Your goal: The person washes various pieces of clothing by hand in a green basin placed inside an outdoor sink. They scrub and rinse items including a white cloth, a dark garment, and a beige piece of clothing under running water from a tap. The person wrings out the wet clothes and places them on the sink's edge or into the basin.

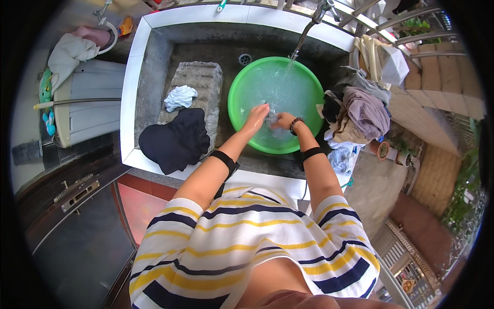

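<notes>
A round green plastic basin (236,119) stands in a concrete wash sink (156,65) and holds cloudy water. Both my hands are in it, near its front half. My left hand (257,117) has its fingertips at the water's surface. My right hand (284,120), with a beaded bracelet (296,126) on the wrist, dips its fingers under. Something pale and greyish, perhaps wet cloth (272,116), shows between them; the cloudy water blurs it and the fingers' grip. Water runs from a metal tap (305,34) into the basin's far side.
Left of the basin, a ridged concrete washboard (197,77) bears a pale blue cloth (180,97) and a black garment (175,139). Clothes (364,112) are heaped on the sink's right edge. A drain (245,59) lies behind the basin; a washing machine (92,100) stands left.
</notes>
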A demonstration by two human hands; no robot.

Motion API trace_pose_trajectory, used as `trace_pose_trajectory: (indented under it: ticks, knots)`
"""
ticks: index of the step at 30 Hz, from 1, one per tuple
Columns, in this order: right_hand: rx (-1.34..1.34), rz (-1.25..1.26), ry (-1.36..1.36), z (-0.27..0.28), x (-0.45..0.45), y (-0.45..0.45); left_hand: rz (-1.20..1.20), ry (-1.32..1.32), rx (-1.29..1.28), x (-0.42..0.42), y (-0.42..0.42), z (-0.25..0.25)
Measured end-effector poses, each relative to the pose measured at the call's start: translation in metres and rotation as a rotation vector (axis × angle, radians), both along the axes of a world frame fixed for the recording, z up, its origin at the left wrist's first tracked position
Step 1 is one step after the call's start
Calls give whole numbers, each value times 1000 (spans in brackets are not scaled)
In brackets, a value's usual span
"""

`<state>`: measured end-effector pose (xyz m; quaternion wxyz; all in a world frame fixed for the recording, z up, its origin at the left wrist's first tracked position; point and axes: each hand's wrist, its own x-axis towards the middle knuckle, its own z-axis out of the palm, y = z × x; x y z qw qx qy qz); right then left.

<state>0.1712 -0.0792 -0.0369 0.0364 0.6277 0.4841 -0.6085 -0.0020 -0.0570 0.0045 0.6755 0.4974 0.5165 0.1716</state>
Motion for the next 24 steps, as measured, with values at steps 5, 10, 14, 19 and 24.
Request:
trace_pose_trajectory:
  ticks: [5,10,14,19,24]
  knots:
    - [152,-351,599,127,-12,4,-89,-132,-207,-8,27,-23]
    - [541,-728,852,215,-25,6,148,-531,-394,-6,24,69]
    - [1259,-134,42,221,-30,-5,186,-977,-686,-4,21,91]
    - [1236,-73,-81,213,-45,-49,475,-966,-571,1,20,90]
    - [391,-1256,775,132,-51,-73,335,-929,-632,3,7,79]
